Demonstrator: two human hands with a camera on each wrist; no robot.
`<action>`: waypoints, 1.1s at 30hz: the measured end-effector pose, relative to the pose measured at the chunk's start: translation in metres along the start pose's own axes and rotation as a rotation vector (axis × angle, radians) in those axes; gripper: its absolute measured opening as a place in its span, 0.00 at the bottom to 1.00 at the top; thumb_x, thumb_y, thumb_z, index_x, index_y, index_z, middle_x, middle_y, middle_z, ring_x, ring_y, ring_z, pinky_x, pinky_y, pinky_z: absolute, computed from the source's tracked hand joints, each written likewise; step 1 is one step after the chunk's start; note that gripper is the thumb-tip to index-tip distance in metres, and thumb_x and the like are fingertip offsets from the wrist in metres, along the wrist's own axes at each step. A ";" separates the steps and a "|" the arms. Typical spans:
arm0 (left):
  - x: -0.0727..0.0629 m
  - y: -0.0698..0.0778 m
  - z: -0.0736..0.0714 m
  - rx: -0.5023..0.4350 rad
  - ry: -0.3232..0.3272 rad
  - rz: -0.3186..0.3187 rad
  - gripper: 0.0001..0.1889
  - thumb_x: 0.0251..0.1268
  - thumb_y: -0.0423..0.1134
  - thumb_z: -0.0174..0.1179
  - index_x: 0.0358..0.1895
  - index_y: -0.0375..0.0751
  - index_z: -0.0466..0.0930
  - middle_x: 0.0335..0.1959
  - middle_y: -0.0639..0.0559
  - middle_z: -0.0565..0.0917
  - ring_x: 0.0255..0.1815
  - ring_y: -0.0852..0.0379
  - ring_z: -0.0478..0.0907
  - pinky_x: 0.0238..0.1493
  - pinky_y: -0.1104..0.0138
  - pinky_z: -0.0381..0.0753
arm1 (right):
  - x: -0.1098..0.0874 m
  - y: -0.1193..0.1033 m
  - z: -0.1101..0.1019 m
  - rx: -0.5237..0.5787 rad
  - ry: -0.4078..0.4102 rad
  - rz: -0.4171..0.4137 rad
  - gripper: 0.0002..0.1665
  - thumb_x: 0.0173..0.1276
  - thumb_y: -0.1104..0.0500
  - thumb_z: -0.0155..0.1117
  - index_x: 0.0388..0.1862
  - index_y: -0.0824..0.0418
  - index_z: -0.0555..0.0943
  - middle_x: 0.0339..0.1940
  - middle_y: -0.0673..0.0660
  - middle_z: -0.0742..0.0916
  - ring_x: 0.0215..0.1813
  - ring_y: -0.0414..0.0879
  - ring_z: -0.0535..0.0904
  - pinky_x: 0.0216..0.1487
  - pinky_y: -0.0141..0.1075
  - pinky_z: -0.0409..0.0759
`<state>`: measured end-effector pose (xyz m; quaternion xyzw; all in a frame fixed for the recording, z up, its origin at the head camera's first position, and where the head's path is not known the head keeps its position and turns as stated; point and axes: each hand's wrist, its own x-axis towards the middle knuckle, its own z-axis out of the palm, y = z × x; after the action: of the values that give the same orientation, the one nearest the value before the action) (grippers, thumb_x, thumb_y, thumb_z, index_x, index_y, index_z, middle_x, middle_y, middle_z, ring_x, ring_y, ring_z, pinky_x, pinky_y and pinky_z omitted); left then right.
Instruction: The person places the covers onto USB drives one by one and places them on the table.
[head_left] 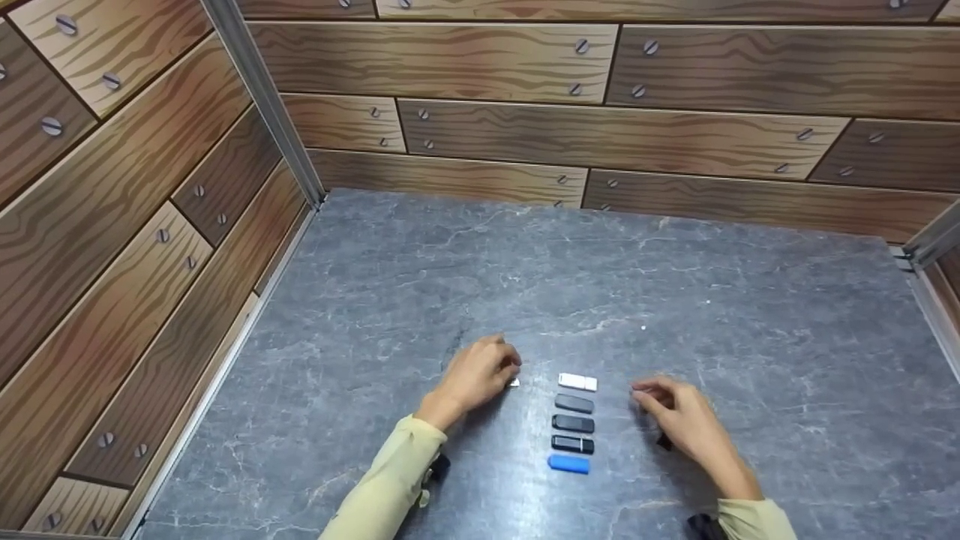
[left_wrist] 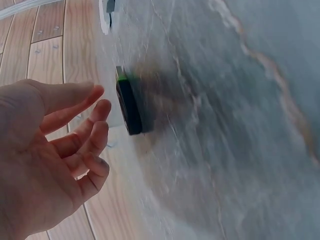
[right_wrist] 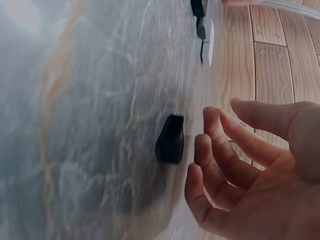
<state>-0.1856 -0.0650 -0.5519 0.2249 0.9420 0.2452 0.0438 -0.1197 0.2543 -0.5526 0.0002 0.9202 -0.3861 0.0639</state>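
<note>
My left hand [head_left: 480,371] hovers over the table with its fingers loosely bent and holding nothing. Beside its fingertips, in the left wrist view, lies a dark USB stick [left_wrist: 130,107] with a green band and a bare metal plug; the head view shows only its metal end [head_left: 514,382] by the hand. On the other side, my right hand [head_left: 686,416] is loosely curled around nothing. A black hollow cap [right_wrist: 170,142] lies on the table close to its fingers in the right wrist view, and the same cap [head_left: 664,442] is partly hidden by the hand from above.
Between the hands runs a column of USB sticks: a white one [head_left: 577,382], a dark grey one [head_left: 574,403], two black ones and a blue one [head_left: 568,463]. The grey marbled tabletop [head_left: 420,262] is bordered by wood-patterned walls [head_left: 480,124].
</note>
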 end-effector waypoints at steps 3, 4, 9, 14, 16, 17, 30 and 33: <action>-0.003 -0.004 -0.003 0.034 -0.012 0.010 0.07 0.72 0.42 0.67 0.46 0.46 0.91 0.44 0.52 0.87 0.48 0.52 0.85 0.52 0.58 0.86 | -0.003 0.004 -0.004 0.005 -0.011 0.006 0.14 0.76 0.60 0.67 0.54 0.66 0.87 0.44 0.61 0.93 0.44 0.47 0.88 0.47 0.31 0.82; -0.005 -0.006 -0.004 0.043 -0.014 0.012 0.06 0.72 0.42 0.68 0.44 0.47 0.91 0.42 0.52 0.87 0.46 0.53 0.84 0.50 0.59 0.86 | -0.004 0.006 -0.005 0.002 -0.012 0.004 0.14 0.76 0.60 0.67 0.54 0.66 0.87 0.44 0.61 0.93 0.44 0.47 0.88 0.47 0.31 0.82; -0.013 -0.013 -0.008 0.058 -0.046 -0.011 0.08 0.68 0.46 0.71 0.43 0.48 0.90 0.39 0.54 0.84 0.42 0.56 0.81 0.46 0.59 0.84 | -0.008 0.014 -0.010 -0.026 -0.017 -0.002 0.12 0.75 0.59 0.68 0.51 0.65 0.89 0.44 0.60 0.93 0.43 0.42 0.87 0.46 0.29 0.82; -0.018 -0.015 -0.010 0.059 -0.089 -0.039 0.13 0.66 0.50 0.73 0.46 0.47 0.88 0.41 0.54 0.83 0.41 0.57 0.79 0.45 0.60 0.83 | -0.012 0.021 -0.016 -0.035 -0.045 -0.012 0.11 0.74 0.58 0.69 0.50 0.63 0.89 0.43 0.59 0.94 0.40 0.39 0.86 0.44 0.28 0.82; -0.019 -0.016 -0.010 0.068 -0.095 -0.033 0.15 0.65 0.51 0.74 0.46 0.47 0.88 0.41 0.54 0.82 0.41 0.57 0.78 0.44 0.60 0.83 | -0.014 0.023 -0.017 -0.035 -0.053 -0.012 0.12 0.75 0.57 0.69 0.50 0.63 0.89 0.43 0.59 0.94 0.39 0.38 0.85 0.43 0.28 0.81; -0.020 -0.016 -0.010 0.073 -0.098 -0.031 0.15 0.65 0.51 0.74 0.47 0.47 0.87 0.42 0.54 0.82 0.41 0.58 0.78 0.44 0.61 0.83 | -0.015 0.024 -0.018 -0.036 -0.054 -0.007 0.12 0.75 0.56 0.70 0.50 0.62 0.89 0.44 0.58 0.94 0.39 0.37 0.85 0.43 0.28 0.81; -0.023 -0.021 -0.009 0.051 -0.084 -0.027 0.11 0.64 0.44 0.75 0.45 0.46 0.87 0.41 0.53 0.83 0.39 0.58 0.79 0.45 0.61 0.84 | -0.026 0.045 -0.027 0.027 -0.122 -0.141 0.11 0.76 0.62 0.65 0.52 0.64 0.88 0.43 0.60 0.92 0.33 0.29 0.78 0.36 0.27 0.79; -0.023 -0.022 -0.009 0.042 -0.082 -0.032 0.11 0.64 0.43 0.75 0.46 0.45 0.87 0.42 0.52 0.83 0.40 0.56 0.80 0.46 0.59 0.85 | -0.029 0.050 -0.028 0.029 -0.150 -0.229 0.13 0.73 0.68 0.66 0.54 0.66 0.87 0.42 0.61 0.91 0.35 0.29 0.79 0.38 0.27 0.79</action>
<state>-0.1755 -0.0959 -0.5554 0.2206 0.9478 0.2154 0.0815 -0.0919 0.3109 -0.5652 -0.1326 0.9013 -0.4029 0.0881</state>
